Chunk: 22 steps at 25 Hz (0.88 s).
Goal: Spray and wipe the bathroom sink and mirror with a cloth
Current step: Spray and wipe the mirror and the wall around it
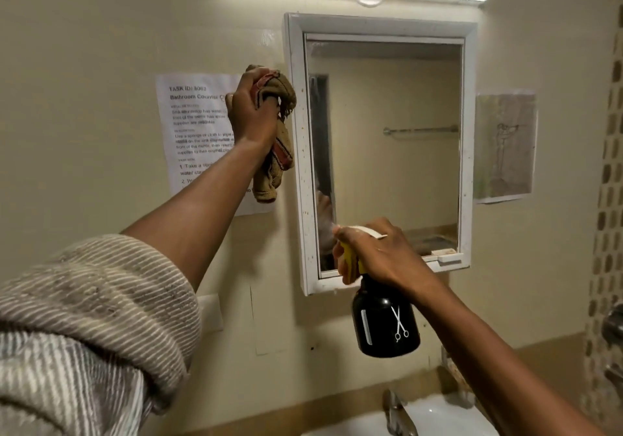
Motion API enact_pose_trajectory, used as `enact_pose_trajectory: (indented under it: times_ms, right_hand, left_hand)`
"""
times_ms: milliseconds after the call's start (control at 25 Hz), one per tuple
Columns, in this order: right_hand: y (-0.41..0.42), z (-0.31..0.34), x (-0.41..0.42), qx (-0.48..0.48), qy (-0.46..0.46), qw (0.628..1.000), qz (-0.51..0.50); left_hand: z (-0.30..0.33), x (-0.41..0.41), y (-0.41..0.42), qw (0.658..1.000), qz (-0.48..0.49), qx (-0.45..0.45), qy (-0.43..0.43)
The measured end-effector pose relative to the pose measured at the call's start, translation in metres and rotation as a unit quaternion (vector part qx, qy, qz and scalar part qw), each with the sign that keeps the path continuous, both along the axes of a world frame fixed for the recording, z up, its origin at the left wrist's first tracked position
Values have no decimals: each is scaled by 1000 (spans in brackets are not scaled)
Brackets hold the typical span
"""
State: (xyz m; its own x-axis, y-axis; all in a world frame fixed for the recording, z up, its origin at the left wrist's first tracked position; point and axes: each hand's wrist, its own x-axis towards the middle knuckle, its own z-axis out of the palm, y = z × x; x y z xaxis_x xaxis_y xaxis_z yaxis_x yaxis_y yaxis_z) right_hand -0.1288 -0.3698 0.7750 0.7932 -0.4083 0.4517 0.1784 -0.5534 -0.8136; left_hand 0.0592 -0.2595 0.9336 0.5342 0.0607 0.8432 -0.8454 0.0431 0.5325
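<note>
Head view, places taken from the mirror (387,152). Left of its white frame, at upper height: left hand (251,111), fingers curled tight round a bunched brown cloth (274,142), tail of it hanging down against the wall, just beside the frame but not on the glass. Behind that hand, a taped task sheet (195,132) (partly covered by hand and forearm). At the mirror's lower left corner: right hand (377,257), wrapped round the yellow-and-white head of a black spray bottle (386,321), a finger seemingly at the trigger, nozzle aimed at the lower glass. Faint mist possibly at the nozzle, too blurred to be sure. Both grips closed on their things, neither slack.

Below the mirror: edge of the white sink (438,415) and its tap (397,412), only partly in frame. Right of the mirror, a second paper on the wall; above it, a lit strip lamp.

Judged stage: spraying of the mirror under way, wiping of it not yet begun. Specks visible on the left frame, glass hazy. Sink state unreadable from this little of it, so whether done or left could not be told. Likely left at least: wiping the glass.
</note>
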Motion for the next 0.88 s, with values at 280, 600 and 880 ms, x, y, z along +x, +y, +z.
enact_pose_trajectory:
  times_ms: [280,600,880]
  right_hand:
    - [5,-37,-12,31,27,999,-10]
    - [-1,16,-13,6,-94,995,18]
    - [-15,42,-17,7,-158,986,62]
  left_hand:
    - [-7,0,0,998,27,-14,56]
    - [77,-23,-20,999,22,7,-22]
    - [107,11,-59,958,159,219,-94]
